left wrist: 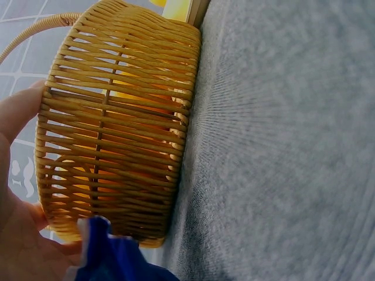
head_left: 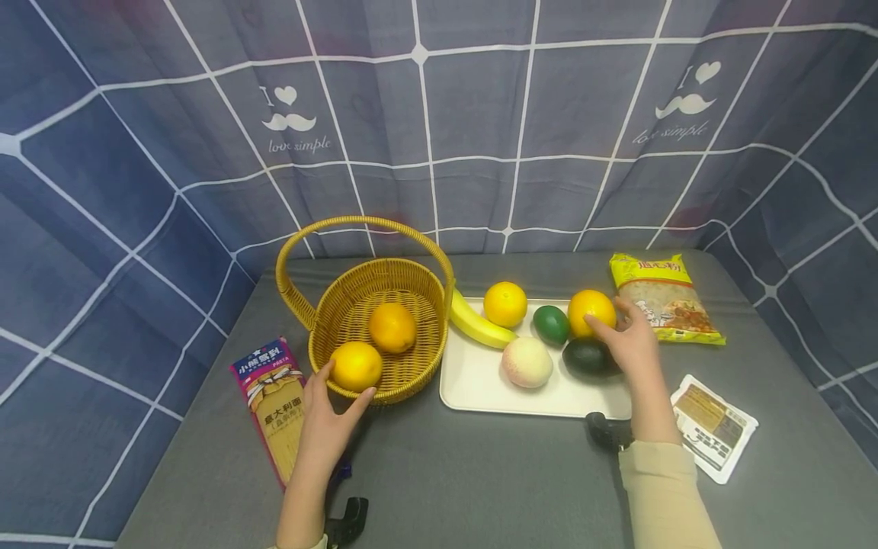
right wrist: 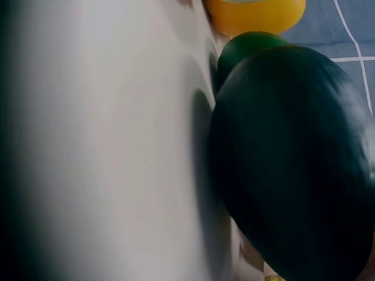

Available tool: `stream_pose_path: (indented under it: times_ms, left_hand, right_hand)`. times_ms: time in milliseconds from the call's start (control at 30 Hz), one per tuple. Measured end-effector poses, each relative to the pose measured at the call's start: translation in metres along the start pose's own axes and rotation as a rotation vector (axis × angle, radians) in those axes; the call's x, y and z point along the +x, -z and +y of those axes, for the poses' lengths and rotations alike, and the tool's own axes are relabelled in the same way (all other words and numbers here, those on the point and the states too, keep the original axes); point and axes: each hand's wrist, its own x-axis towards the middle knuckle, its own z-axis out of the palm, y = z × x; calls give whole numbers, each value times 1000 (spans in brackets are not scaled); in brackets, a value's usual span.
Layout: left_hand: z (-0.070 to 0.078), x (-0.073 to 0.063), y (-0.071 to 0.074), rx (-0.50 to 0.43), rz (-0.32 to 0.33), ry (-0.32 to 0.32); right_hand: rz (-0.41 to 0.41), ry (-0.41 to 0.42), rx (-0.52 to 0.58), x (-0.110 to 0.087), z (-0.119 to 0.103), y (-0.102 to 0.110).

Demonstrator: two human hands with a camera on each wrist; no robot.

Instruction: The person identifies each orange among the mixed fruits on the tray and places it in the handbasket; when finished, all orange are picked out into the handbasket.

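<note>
Inside the wicker basket (head_left: 418,381) lie an orange (head_left: 392,328) and a yellower round fruit (head_left: 356,366) near the front rim. My left hand (head_left: 327,419) is at that rim, thumb and fingers spread either side of the yellower fruit. The left wrist view shows the thumb (left wrist: 26,105) at the rim; weave partly hides the fruit. Over the cream tray (head_left: 480,396), my right hand (head_left: 632,335) pinches another orange (head_left: 591,311) between thumb and fingers. Just in front of it sits a dark avocado (right wrist: 287,158), beside a small green oval fruit (head_left: 551,325).
Also on the tray are a banana (head_left: 480,326), a third orange (head_left: 505,304) and a peach (head_left: 527,362). A pasta packet (head_left: 277,415) lies left of the basket. Right of the tray are a yellow food bag (head_left: 665,301) and a white packet (head_left: 713,427).
</note>
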Motion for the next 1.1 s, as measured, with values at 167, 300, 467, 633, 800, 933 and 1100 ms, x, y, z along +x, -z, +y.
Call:
stream_pose_path:
  times_ms: [167,300,467,633,800,933,1100]
  left_hand:
    - [0,0,0,-1,-7,2]
    - [1,-1,0,-3,-12,6]
    - [0,0,0,-4,-10,10]
    - [0,0,0,-3,-7,6]
    - [0,1,0,-3,-7,5]
    - [0,0,0,2,-6,9]
    - [0,0,0,-4,-6,3]
  right_hand:
    - [0,-18,-18,1,3,-3]
    - [-1,1,-51,4,6,-4]
    - [-12,31,-89,8,7,-6]
    - [-19,71,-99,13,8,-8]
    - [-9,82,-109,16,9,-11]
    - [13,53,-101,15,10,-12]
    - [48,27,-79,12,11,-12]
